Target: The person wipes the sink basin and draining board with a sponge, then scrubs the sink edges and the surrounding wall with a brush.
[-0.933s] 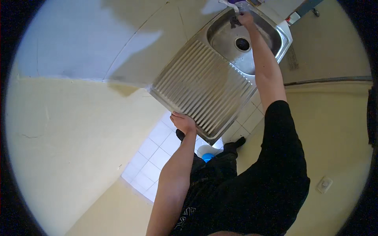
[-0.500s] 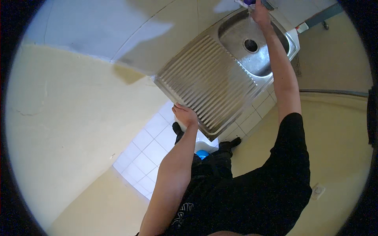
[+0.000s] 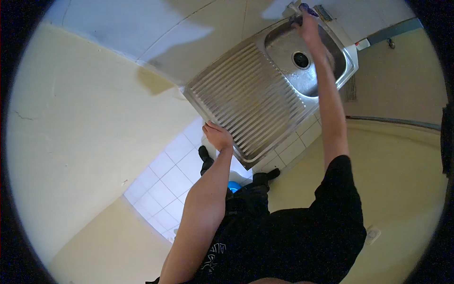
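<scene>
A stainless steel sink unit (image 3: 250,102) has a ribbed drainboard on the left and a basin (image 3: 279,45) with a round, dark drain hole (image 3: 301,60) on the right. My left hand (image 3: 218,137) rests against the drainboard's near edge, its fingers partly curled round the rim. At the far side of the basin, close to the tap (image 3: 293,8), my right hand (image 3: 308,29) reaches over with its fingers closed. By those fingers shows a small dark purple thing (image 3: 308,9); its kind is too small to tell.
Behind the tap lies a dark flat item (image 3: 323,13). A small white-and-red object (image 3: 362,44) stands at the sink's right corner. Under the drainboard are a white tiled floor (image 3: 175,175) and a blue round item (image 3: 234,186). Pale walls enclose the left side.
My right hand has shifted a little toward me, and the purple thing has moved right relative to the sink. My left hand stays at the drainboard edge. The whole view has shifted slightly.
</scene>
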`<control>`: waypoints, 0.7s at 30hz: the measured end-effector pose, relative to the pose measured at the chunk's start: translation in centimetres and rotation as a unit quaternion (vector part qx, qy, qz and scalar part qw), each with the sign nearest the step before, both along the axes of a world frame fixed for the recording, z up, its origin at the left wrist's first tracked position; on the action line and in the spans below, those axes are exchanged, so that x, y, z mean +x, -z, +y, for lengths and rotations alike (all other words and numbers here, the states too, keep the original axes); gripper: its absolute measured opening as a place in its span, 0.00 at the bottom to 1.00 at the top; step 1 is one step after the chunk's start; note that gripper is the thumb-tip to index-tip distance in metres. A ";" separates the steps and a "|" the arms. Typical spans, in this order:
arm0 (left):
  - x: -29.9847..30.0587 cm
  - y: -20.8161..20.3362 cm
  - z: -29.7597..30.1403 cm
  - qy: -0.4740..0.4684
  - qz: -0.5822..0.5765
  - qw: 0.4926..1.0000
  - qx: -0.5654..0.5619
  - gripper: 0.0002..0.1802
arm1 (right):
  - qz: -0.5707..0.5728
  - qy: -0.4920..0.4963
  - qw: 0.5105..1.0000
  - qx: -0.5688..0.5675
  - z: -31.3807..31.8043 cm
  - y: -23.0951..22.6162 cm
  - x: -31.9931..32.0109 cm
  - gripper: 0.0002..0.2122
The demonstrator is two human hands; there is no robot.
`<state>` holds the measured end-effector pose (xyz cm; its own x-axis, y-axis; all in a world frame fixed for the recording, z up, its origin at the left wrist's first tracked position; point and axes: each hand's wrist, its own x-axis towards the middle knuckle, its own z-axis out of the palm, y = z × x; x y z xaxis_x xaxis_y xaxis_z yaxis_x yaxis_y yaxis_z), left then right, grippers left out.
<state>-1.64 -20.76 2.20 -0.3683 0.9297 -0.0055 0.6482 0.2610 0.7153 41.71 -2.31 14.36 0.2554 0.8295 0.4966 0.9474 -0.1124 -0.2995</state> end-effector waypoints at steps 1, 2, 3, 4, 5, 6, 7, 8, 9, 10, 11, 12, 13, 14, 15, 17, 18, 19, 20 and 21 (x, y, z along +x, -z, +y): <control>0.5 0.0 -0.1 0.002 -0.007 1.000 -0.001 0.23 | -0.029 -0.025 0.999 -0.004 -1.5 1.7 -0.2 0.22; 0.4 0.0 -0.1 0.006 -0.010 1.000 -0.004 0.23 | -0.035 -0.033 0.999 0.000 -2.5 3.3 -2.5 0.22; 0.3 0.1 0.0 0.010 -0.013 1.000 -0.007 0.23 | -0.040 -0.042 0.998 0.006 -3.2 5.1 -5.6 0.22; 0.2 0.3 0.0 0.007 -0.014 1.000 -0.007 0.23 | -0.009 -0.079 0.997 -0.004 -3.9 7.4 -7.8 0.23; 0.8 0.5 0.0 0.013 -0.016 1.000 0.000 0.22 | 0.018 -0.112 0.993 -0.016 -4.9 9.5 -9.1 0.24; 1.5 0.6 -0.2 0.020 -0.019 1.000 0.007 0.22 | -0.036 -0.111 0.989 -0.089 -6.0 11.7 -10.5 0.25; 1.9 0.4 -0.4 0.020 -0.022 1.000 0.005 0.22 | -0.085 -0.113 0.977 -0.161 -6.8 13.1 -11.9 0.27; 1.0 0.1 -0.1 0.008 -0.019 1.000 0.002 0.22 | -0.078 -0.127 0.976 -0.158 -6.7 12.6 -14.5 0.27; 0.3 -0.1 0.1 -0.004 -0.017 1.000 -0.001 0.22 | 0.077 -0.126 0.978 -0.150 -6.8 11.8 -16.6 0.28; 0.3 -0.1 0.1 -0.007 -0.017 1.000 -0.001 0.22 | 0.223 -0.113 0.958 -0.143 -7.1 11.0 -17.2 0.29; 0.5 -0.2 0.2 -0.009 -0.021 1.000 -0.011 0.22 | 0.223 -0.116 0.957 -0.144 -7.1 10.7 -17.5 0.29; 0.5 -0.2 0.2 -0.012 -0.025 0.999 -0.021 0.22 | 0.150 -0.146 0.974 -0.084 -7.1 10.1 -18.0 0.30; 0.8 -0.3 0.1 -0.012 -0.027 0.999 -0.022 0.22 | 0.075 -0.172 0.982 -0.024 -7.1 9.8 -18.2 0.31; 1.1 -0.3 0.0 -0.007 -0.025 0.999 -0.024 0.22 | 0.073 -0.173 0.982 -0.025 -7.5 9.7 -19.2 0.31; 1.2 -0.4 0.0 -0.001 -0.023 0.999 -0.025 0.21 | 0.062 -0.242 0.966 -0.062 -8.2 9.7 -20.9 0.32; 0.9 -0.2 -0.1 -0.006 -0.029 0.999 -0.024 0.21 | 0.051 -0.315 0.942 -0.101 -10.0 9.9 -24.6 0.33; 1.0 -0.1 0.0 -0.006 -0.037 0.999 -0.020 0.21 | 0.007 -0.359 0.925 -0.129 -11.1 10.2 -26.0 0.32; 1.0 0.0 -0.1 -0.009 -0.038 0.999 -0.021 0.21 | -0.037 -0.402 0.902 -0.155 -12.0 10.4 -26.9 0.32; 0.7 0.2 0.0 -0.012 -0.030 0.999 -0.016 0.21 | -0.038 -0.409 0.899 -0.154 -12.5 9.9 -27.3 0.32; 0.3 0.4 0.0 -0.016 -0.022 1.000 -0.012 0.21 | 0.027 -0.380 0.908 -0.173 -12.9 9.3 -27.2 0.30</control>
